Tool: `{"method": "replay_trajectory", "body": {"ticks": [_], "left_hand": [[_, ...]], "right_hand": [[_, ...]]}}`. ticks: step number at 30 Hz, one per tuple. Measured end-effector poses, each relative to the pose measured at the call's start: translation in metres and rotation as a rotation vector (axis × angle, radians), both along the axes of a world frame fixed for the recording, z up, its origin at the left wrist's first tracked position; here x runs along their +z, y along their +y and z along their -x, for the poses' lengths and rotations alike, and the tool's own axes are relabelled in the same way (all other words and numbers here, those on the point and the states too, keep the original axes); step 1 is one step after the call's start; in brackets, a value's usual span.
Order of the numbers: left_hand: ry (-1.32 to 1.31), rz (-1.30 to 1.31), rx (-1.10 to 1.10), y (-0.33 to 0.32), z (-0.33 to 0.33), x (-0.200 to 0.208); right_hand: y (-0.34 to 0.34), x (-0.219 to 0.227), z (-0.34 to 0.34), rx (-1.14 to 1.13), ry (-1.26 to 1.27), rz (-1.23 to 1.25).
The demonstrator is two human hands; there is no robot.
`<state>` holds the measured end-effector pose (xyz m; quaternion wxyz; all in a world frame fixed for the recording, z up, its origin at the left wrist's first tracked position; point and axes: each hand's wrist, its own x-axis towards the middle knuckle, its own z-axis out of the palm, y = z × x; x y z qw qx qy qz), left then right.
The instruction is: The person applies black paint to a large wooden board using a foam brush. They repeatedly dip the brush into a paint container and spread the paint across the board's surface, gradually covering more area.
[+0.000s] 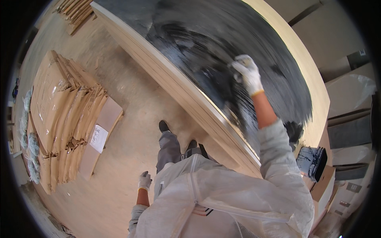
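Observation:
My right hand (247,71), in a white glove with a yellow cuff, reaches over a large board (317,91) coated with streaky wet black. Its fingers are curled closed against the coated surface; what they hold, if anything, is hidden and blurred. Curved dark strokes sweep across the coating (178,33), while a pale uncoated border shows along the far right side. My left hand (145,181), also gloved and dark at the fingertips, hangs low by my side, away from the board. Its fingers are loosely curled with nothing visible in them.
The board lies on a thick stack of pale boards (166,85). A black-smeared container (311,162) stands at the stack's near right corner, close to a dark clump (293,131). Wrapped brown packages (67,119) are stacked at left, and cardboard boxes (351,95) line the right.

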<state>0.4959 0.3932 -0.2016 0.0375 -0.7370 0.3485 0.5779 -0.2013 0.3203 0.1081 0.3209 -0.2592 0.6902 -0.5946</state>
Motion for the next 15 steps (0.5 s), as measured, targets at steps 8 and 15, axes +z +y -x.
{"method": "replay_trajectory", "body": {"ticks": [8, 15], "left_hand": [[0.123, 0.192, 0.197, -0.031, -0.001, 0.008], [0.036, 0.056, 0.023, -0.023, 0.014, 0.011]], "right_hand": [[0.066, -0.004, 0.020, 0.117, -0.036, -0.019], [-0.006, 0.015, -0.032, 0.132, 0.047, -0.100]]}}
